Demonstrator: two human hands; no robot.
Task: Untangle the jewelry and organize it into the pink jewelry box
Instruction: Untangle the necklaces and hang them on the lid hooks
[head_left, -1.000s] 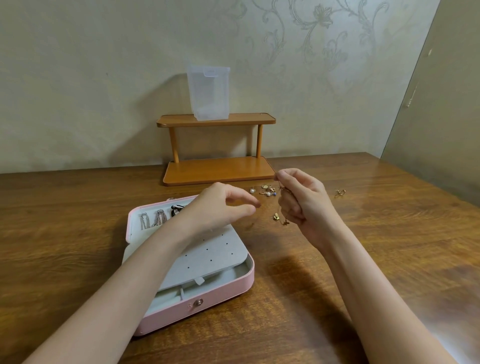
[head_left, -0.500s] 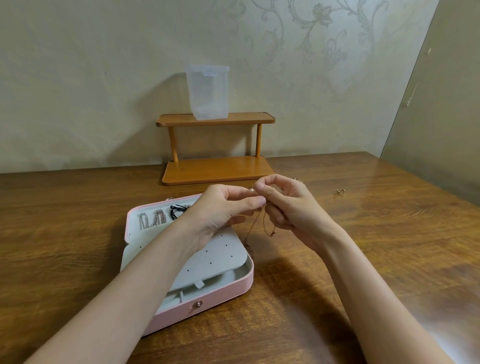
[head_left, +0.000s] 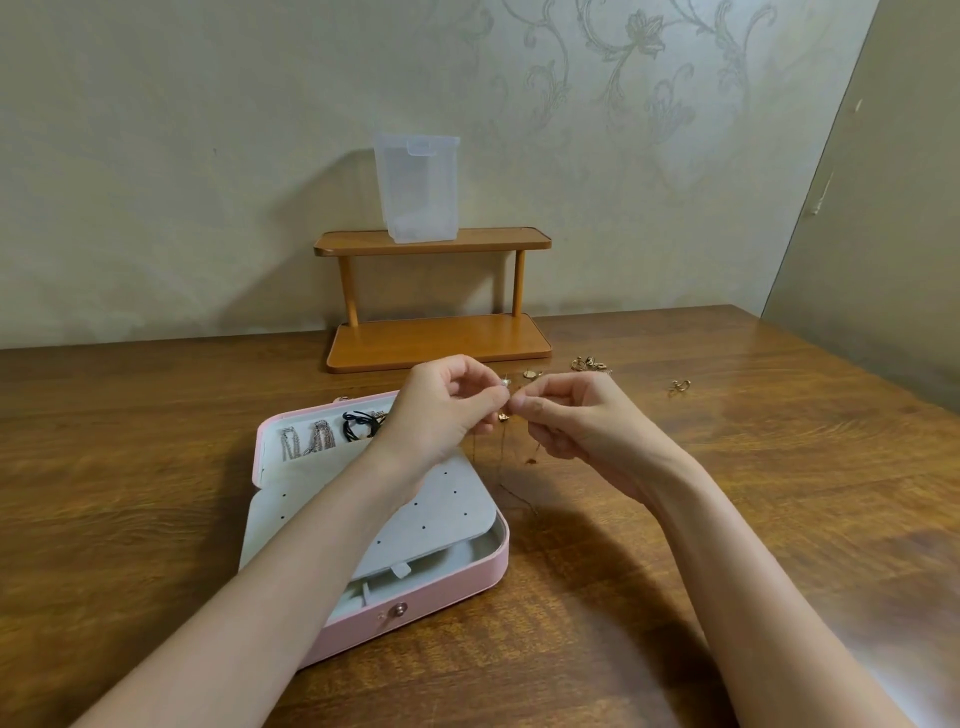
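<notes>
A person's left hand (head_left: 441, 410) and right hand (head_left: 576, 421) meet above the desk (head_left: 727, 519), fingers pinching a thin gold necklace (head_left: 501, 452) that dangles just right of the open pink jewelry box (head_left: 415, 618). Some chains (head_left: 306, 441) and a black band (head_left: 361, 423) already sit in the box's far compartment. Several gold earrings (head_left: 589, 364) lie loose on the desk farther back, so much sorting appears left.

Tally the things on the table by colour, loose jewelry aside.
Pink: 1, the jewelry box
Orange-brown: 1, the wooden shelf
Clear: 1, the plastic container on the shelf's top
Total: 3
</notes>
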